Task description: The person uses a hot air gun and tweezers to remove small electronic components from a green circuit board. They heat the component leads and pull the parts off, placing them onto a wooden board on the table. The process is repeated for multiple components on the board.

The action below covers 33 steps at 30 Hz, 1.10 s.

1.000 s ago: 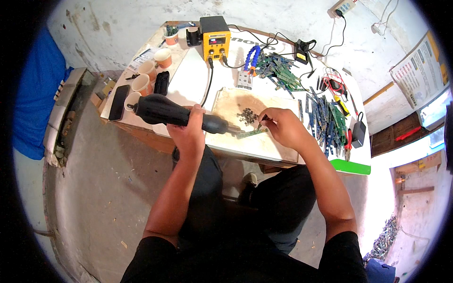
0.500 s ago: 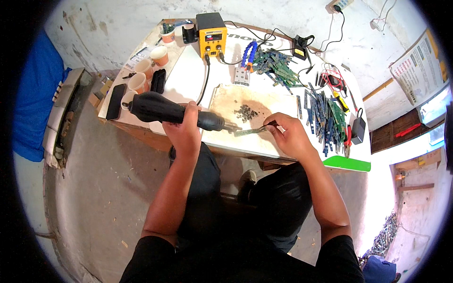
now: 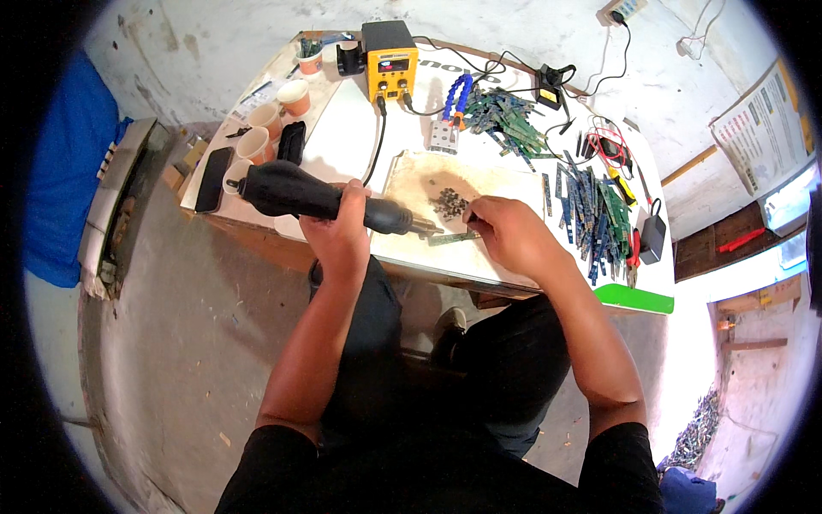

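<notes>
Two bare hands are over the white tabletop [image 3: 347,141]: the left hand [image 3: 342,224] and the right hand [image 3: 505,233]. One black handheld hot-air tool [image 3: 321,199]. One yellow box-shaped power station [image 3: 390,60] at the far edge. One pale wooden work board [image 3: 411,176] near the front edge. One small heap of dark chips [image 3: 449,203]. Four orange-and-white paper cups [image 3: 274,116] toward the left corner. One black phone [image 3: 211,180]. Two heaps of green circuit strips [image 3: 599,214], too many to count.
</notes>
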Motion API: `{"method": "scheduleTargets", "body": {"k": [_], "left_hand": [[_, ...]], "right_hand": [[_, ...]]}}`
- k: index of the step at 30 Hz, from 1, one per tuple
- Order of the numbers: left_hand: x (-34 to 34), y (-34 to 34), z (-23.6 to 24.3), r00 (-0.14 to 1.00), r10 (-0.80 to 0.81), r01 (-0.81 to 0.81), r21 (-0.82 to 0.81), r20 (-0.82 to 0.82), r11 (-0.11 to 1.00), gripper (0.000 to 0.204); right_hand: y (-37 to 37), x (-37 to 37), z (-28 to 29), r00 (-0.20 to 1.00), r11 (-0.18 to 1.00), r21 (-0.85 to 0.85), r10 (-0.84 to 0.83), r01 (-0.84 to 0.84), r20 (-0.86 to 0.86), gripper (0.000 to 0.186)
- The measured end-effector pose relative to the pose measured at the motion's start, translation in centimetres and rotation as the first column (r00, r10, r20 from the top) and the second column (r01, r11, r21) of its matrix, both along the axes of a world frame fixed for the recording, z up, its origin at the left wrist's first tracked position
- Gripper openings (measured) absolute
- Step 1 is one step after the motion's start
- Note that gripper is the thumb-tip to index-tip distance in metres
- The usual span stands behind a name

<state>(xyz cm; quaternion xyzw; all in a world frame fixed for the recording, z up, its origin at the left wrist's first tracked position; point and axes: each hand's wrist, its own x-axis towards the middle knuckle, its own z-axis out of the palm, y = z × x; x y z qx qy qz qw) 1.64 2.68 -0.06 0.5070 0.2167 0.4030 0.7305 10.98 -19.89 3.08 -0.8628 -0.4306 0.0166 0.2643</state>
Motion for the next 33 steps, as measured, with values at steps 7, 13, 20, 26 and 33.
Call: {"method": "scheduleTargets", "body": {"k": [7, 13, 20, 26, 33], "left_hand": [[0.7, -0.2, -0.3, 0.999, 0.029, -0.028, 0.033, -0.016, 0.999, 0.015], [0.3, -0.1, 0.3, 0.997, 0.027, -0.025, 0.039, -0.069, 0.999, 0.015], [0.7, 0.3, -0.3, 0.998, 0.053, -0.053, 0.002, -0.039, 0.999, 0.016], [1.0, 0.4, -0.8, 0.999, 0.041, -0.041, 0.008, -0.023, 0.999, 0.019], [1.1, 0.3, -1.0, 0.999, 0.048, -0.049, 0.067, 0.004, 0.997, 0.02]], "right_hand": [[0.4, 1.9, 1.0, 0.98, 0.999, -0.033, 0.002, -0.008, -0.201, 0.01], [-1.0, 1.6, 0.1, 0.968, 0.998, 0.039, -0.043, 0.054, -0.246, 0.009], [-4.9, 1.3, -1.4, 0.895, 0.938, 0.259, -0.1, 0.231, -0.435, 0.006], [-9.6, 4.3, -1.6, 0.884, 0.786, 0.495, -0.134, 0.37, -0.448, 0.003], [-7.4, 15.5, -0.2, 0.868, 0.719, 0.545, -0.496, 0.431, -0.031, 0.013]]}}
